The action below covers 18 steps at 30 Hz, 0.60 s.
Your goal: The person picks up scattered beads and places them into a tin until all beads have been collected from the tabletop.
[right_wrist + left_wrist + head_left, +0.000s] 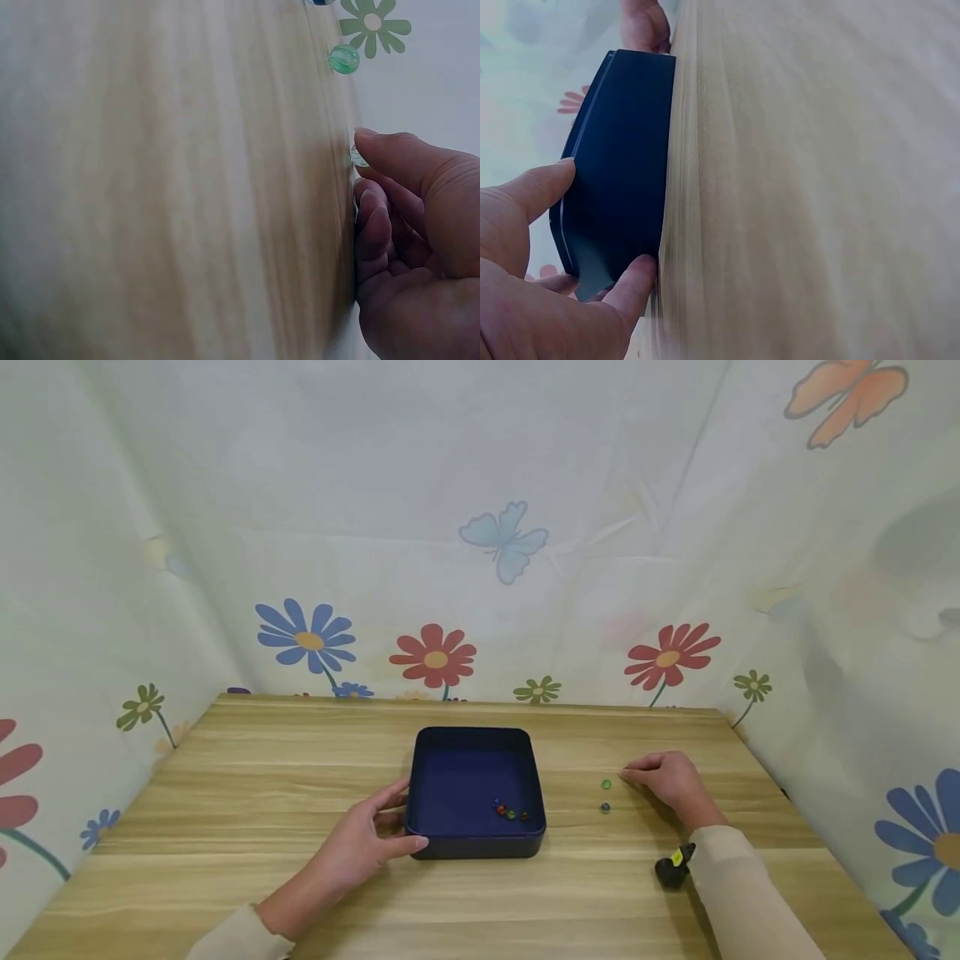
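A dark blue square box (pixel 476 846) sits on the wooden table, open at the top. Its near left corner is gripped by my left hand (pixel 358 843), thumb at the front wall and fingers along the left side. Inside, several small marbles (pixel 512 815) lie near the front right. To the right of the box, my right hand (pixel 666 779) rests low at the tabletop, pinching a clear marble (pixel 358 156) between thumb and forefinger. Close by on the table are a green marble (pixel 606 784) and a dark blue marble (pixel 605 808).
The wooden table (pixel 300 752) reaches back to a pale curtain (pixel 360 485) printed with flowers and butterflies. A small black device with a yellow label (pixel 672 867) is at the right sleeve's cuff.
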{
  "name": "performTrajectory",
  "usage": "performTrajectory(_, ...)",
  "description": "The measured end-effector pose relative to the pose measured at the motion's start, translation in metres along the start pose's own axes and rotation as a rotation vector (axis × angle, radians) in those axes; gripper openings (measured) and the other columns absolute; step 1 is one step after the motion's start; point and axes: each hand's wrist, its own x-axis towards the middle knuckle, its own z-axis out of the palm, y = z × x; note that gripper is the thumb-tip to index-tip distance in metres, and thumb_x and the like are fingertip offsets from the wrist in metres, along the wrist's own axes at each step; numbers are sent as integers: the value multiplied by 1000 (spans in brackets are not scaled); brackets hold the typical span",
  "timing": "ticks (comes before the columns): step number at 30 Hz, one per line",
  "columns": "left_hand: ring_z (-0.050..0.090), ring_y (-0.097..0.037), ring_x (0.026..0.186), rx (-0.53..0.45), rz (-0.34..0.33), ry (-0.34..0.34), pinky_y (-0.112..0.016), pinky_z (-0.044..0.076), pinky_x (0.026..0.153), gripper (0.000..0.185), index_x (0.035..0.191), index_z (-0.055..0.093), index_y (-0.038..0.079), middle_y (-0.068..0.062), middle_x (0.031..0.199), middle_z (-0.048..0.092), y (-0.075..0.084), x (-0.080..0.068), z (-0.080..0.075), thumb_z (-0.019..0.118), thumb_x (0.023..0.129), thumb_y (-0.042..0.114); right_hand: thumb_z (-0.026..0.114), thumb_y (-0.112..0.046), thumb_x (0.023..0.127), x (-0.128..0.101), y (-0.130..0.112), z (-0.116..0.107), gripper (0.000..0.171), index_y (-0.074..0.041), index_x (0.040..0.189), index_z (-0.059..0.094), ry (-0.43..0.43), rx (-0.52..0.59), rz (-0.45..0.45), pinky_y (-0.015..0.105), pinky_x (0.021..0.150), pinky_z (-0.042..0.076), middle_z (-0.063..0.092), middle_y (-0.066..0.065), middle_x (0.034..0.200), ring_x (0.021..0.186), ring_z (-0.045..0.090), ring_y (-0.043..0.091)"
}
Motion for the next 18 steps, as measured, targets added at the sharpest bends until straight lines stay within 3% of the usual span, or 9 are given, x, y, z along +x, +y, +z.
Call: performTrajectory(18,57,-39,134,15,-13,1,-46,55,103,94,158,40,15,-20,150,54,1,-1,0,91,79,19,79,-31,91,1,1,2,30,-6,107,80,4,-21,4,46,90,54,75,17,115,103,65,28)
